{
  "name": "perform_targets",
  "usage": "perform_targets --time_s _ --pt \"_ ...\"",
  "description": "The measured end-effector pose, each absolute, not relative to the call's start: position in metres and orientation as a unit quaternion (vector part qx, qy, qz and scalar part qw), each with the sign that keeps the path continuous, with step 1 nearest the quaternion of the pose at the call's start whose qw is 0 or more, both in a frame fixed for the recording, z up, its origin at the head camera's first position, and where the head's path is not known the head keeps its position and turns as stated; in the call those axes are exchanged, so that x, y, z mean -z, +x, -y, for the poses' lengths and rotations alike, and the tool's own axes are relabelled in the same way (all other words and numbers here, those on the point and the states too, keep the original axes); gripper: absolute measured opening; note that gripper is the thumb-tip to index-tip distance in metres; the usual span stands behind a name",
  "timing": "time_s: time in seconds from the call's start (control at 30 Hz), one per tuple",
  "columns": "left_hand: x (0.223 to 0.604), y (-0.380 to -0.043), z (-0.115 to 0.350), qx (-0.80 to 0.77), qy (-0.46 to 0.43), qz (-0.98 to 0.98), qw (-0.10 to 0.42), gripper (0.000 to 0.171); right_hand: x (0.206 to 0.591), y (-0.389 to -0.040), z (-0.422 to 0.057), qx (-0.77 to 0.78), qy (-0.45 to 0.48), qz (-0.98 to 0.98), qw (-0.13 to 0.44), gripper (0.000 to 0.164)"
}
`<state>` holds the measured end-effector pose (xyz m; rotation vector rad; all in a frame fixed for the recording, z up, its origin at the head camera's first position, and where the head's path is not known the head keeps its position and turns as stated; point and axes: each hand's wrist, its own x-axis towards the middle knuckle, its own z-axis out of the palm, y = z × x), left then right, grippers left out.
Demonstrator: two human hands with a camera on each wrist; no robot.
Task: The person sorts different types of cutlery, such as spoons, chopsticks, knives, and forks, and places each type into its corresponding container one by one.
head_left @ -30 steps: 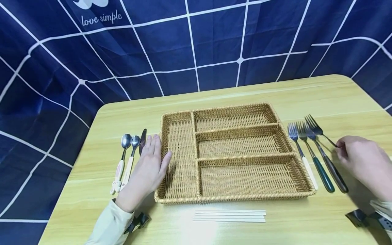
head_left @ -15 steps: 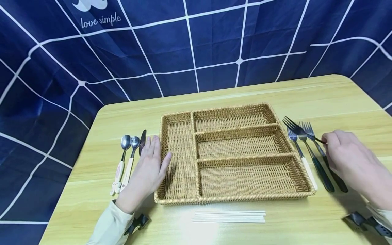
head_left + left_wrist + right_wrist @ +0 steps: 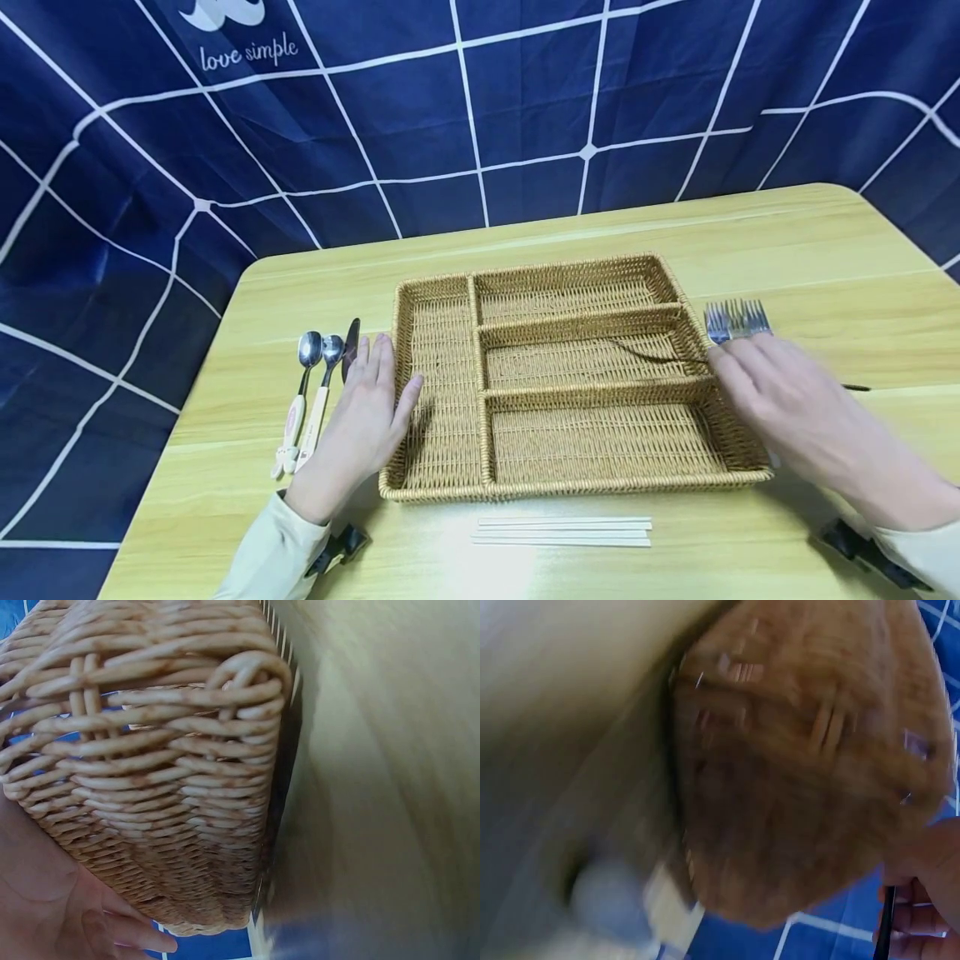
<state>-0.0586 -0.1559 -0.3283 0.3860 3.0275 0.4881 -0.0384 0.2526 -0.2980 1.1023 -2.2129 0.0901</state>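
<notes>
My left hand (image 3: pixel 360 417) rests with straight fingers against the left side of a wicker cutlery tray (image 3: pixel 438 333); the left wrist view shows the palm and fingers (image 3: pixel 127 930) beside the woven wall (image 3: pixel 165 772). My right hand (image 3: pixel 795 408) grips a dark fork (image 3: pixel 656 358) by its handle, over the tray's right edge. The fork's head is over the middle right compartment; whether it touches the bottom I cannot tell. Forks (image 3: pixel 737 320) lie right of the tray, their handles mostly hidden under that hand. The right wrist view is blurred, with the fork's dark handle (image 3: pixel 886 922) in the fingers.
Left of the tray lie two light-handled spoons (image 3: pixel 310 350) (image 3: pixel 332 350) and a knife (image 3: pixel 350 346), partly covered by the left hand. White chopsticks (image 3: pixel 562 532) lie in front of the tray. A blue checked cloth (image 3: pixel 525 108) hangs behind the table (image 3: pixel 315 283).
My right hand has carried the dark fork leftward, from beside the other forks, across them and over the tray's right side. The left hand has stayed in place.
</notes>
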Motion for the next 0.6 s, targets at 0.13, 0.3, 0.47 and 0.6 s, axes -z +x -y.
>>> perform_targets --time_s 0.13,0.3,0.47,0.6 --pt "0.328 -0.058 0.156 -0.160 0.125 -0.979 0.025 0.075 0.299 -0.031 -0.234 -0.019 0.439 0.843 0.310 0.041" --pt "0.329 -0.058 0.156 -0.164 0.122 -0.979 0.025 0.075 0.306 -0.027 -0.218 -0.021 0.458 0.841 0.288 0.040" --pt "0.329 -0.057 0.156 -0.163 0.121 -0.979 0.026 0.075 0.313 -0.026 -0.208 -0.024 0.468 0.843 0.264 0.035" --pt "0.328 -0.057 0.155 -0.160 0.120 -0.980 0.025 0.074 0.315 -0.028 -0.202 -0.030 0.476 0.845 0.241 0.037"
